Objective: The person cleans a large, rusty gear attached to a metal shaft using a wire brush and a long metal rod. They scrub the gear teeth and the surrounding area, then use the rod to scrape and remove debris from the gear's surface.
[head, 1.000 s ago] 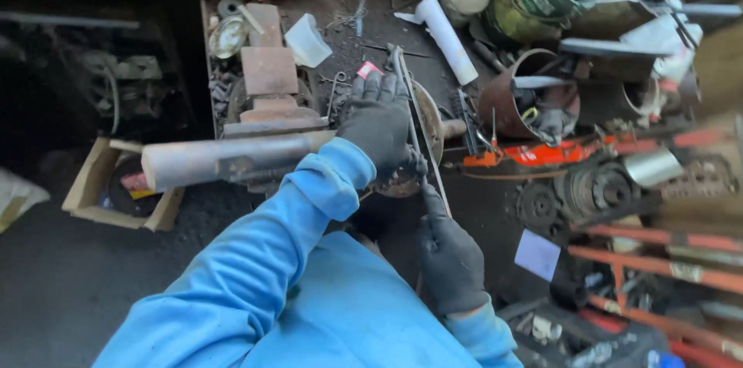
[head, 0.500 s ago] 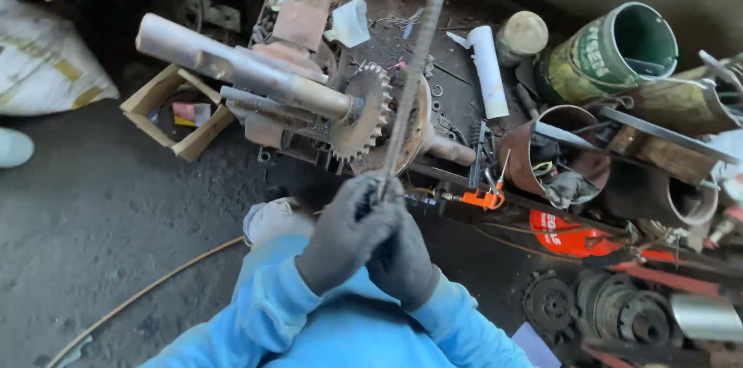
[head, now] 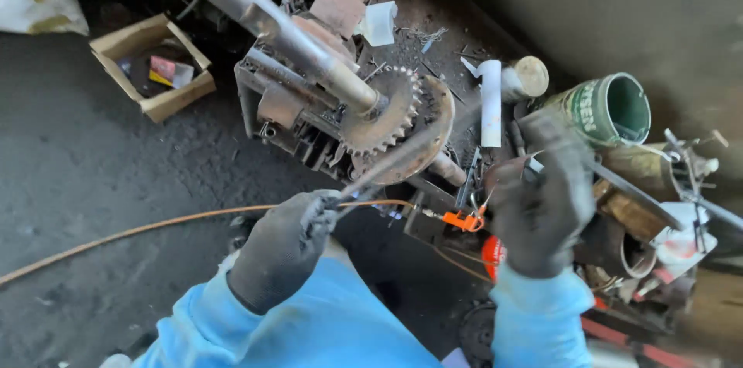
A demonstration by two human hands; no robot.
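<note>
Two dark-gloved hands, your left hand [head: 282, 248] clenched on thin grey metal rod [head: 387, 163] at centre, rusty toothed sprocket [head: 385, 114] behind it, your right hand [head: 542, 198] open mid-right, blocking cluttered rusty cans [head: 607, 109].

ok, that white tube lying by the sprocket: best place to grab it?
Probably the middle of the white tube, pinched across its width from above. It lies flat on the cluttered bench, running roughly away from the viewer, with its long top side bare. The round tin crowds its right side near the far end, so come in from the left, the sprocket side.
</note>
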